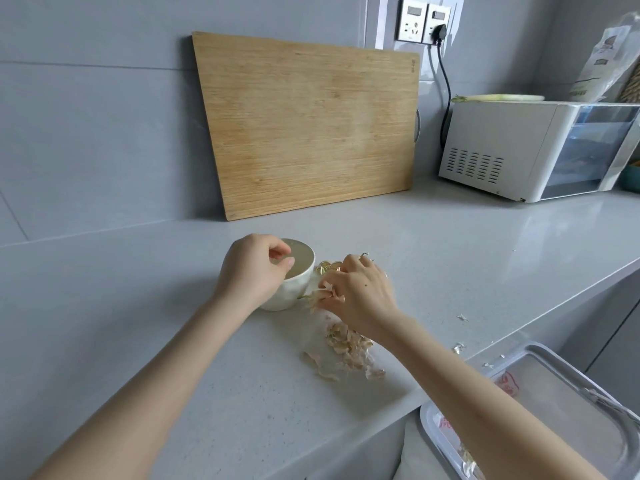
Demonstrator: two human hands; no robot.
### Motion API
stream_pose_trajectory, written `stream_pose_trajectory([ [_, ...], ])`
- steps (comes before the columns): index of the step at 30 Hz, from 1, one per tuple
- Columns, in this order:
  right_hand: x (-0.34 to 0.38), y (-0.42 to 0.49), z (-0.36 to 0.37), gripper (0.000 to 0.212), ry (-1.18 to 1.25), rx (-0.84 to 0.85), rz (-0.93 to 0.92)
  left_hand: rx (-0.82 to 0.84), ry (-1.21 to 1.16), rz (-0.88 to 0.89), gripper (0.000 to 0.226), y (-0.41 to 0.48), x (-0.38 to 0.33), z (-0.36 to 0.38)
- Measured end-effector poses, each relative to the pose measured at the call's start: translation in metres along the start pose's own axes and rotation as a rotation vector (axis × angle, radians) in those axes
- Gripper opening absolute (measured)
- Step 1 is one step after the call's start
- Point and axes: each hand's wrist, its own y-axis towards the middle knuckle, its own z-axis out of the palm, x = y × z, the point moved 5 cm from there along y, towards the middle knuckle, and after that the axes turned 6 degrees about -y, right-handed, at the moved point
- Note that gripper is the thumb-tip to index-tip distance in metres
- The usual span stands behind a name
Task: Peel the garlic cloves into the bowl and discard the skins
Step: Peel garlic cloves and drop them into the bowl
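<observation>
Centre frame, on the tabletop [173, 341]: my left hand [256, 268] curls over the white bowl [289, 296], pinch contents unclear. My right hand [360, 292], just right of the bowl, grips garlic skins [320, 294]. The bin [433, 431] sits lower right, nearer the right hand.

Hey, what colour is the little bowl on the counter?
The bowl is plain off-white; the head view shows it, partly covered by the left hand.
</observation>
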Motion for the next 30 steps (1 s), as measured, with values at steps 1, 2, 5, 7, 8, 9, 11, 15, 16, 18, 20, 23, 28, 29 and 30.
stream_pose_trajectory([
  [1,0.001,0.000,0.001,0.030,0.003,-0.002,-0.004,-0.016,-0.005,0.032,0.013,-0.003,-0.005,0.000],
  [2,0.000,-0.001,0.001,0.027,0.037,-0.016,0.003,-0.033,-0.011,0.065,0.011,-0.007,-0.010,-0.001],
  [5,-0.014,-0.010,-0.006,0.017,0.331,-0.108,0.094,-0.071,-0.042,0.185,0.007,-0.020,-0.024,0.003],
  [7,-0.024,-0.021,-0.012,0.024,0.575,-0.106,0.148,-0.063,-0.062,0.243,0.008,-0.029,-0.028,0.012],
  [8,-0.026,-0.028,-0.014,0.031,0.692,-0.080,0.177,-0.058,-0.069,0.257,0.009,-0.034,-0.027,0.017],
  [9,-0.029,-0.034,-0.015,0.036,0.789,-0.061,0.204,-0.048,-0.081,0.255,0.012,-0.037,-0.027,0.024],
  [11,-0.033,-0.043,-0.013,0.035,0.896,-0.054,0.230,0.023,-0.137,0.194,0.021,-0.042,-0.023,0.039],
  [15,-0.033,-0.050,-0.005,0.021,0.861,-0.098,0.166,0.244,-0.375,-0.033,0.035,-0.045,-0.016,0.063],
  [16,-0.032,-0.050,-0.005,0.016,0.826,-0.120,0.147,0.267,-0.461,-0.077,0.034,-0.045,-0.016,0.065],
  [18,-0.030,-0.050,-0.007,0.011,0.792,-0.154,0.121,0.294,-0.682,-0.214,0.022,-0.045,-0.012,0.069],
  [20,-0.029,-0.049,-0.008,0.009,0.793,-0.164,0.093,0.328,-0.868,-0.317,0.013,-0.046,-0.012,0.071],
  [23,-0.028,-0.050,-0.009,0.011,0.843,-0.154,0.068,0.368,-0.990,-0.353,0.007,-0.048,-0.011,0.075],
  [28,-0.031,-0.051,-0.008,0.026,0.990,-0.099,0.118,0.331,-1.093,-0.417,0.008,-0.048,-0.009,0.080],
  [29,-0.032,-0.051,-0.007,0.026,0.992,-0.097,0.133,0.322,-1.101,-0.420,0.009,-0.048,-0.009,0.081],
  [30,-0.033,-0.051,-0.006,0.026,0.986,-0.102,0.152,0.309,-1.109,-0.422,0.009,-0.048,-0.009,0.082],
])
